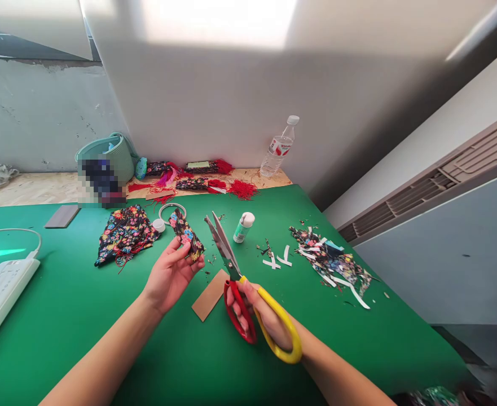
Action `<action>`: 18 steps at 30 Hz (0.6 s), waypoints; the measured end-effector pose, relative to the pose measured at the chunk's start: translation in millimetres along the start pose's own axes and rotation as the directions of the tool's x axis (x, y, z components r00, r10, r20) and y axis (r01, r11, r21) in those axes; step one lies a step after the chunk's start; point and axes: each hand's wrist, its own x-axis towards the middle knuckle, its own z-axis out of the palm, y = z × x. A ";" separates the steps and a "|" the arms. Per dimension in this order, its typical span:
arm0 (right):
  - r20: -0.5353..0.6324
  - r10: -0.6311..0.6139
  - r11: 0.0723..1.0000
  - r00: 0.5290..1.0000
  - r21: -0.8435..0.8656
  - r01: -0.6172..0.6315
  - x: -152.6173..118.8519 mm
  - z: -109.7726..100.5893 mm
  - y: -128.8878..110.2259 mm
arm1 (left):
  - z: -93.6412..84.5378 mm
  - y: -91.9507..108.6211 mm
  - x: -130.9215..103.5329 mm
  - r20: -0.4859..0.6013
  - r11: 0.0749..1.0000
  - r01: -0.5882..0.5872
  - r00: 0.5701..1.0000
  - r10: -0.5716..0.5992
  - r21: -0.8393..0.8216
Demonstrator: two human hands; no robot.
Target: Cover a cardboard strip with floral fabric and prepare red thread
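My left hand pinches a narrow strip of black floral fabric between thumb and fingers. In my right hand are large scissors with one red and one yellow handle, the blades slightly parted and pointing away from me. The blade tips are to the right of the fabric strip, not touching it. Beneath the hands, a brown rectangular card lies on the green table mat. A green and white glue stick stands just beyond the scissors.
Floral fabric pieces lie left, near a white cap and a tape ring. Scraps are heaped right. Behind are red-tasselled pieces, a water bottle and a teal basket. A power strip sits far left.
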 end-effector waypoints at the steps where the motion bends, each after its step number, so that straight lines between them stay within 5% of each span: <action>1: 0.009 0.008 1.000 1.000 0.010 -0.008 -0.5 1.3 0.0 | -0.1 -0.4 0.1 0.006 1.000 0.007 1.000 -0.007 -0.001; 12: -0.004 0.056 0.996 0.998 0.069 -0.055 -3.0 12.7 -2.6 | -0.9 -2.0 0.3 0.031 0.997 0.067 0.997 -0.066 -0.040; 18: -0.010 0.048 0.985 0.999 0.166 -0.046 0.5 12.7 0.3 | -2.7 -3.8 -2.1 0.262 0.944 0.260 0.943 -0.203 -0.203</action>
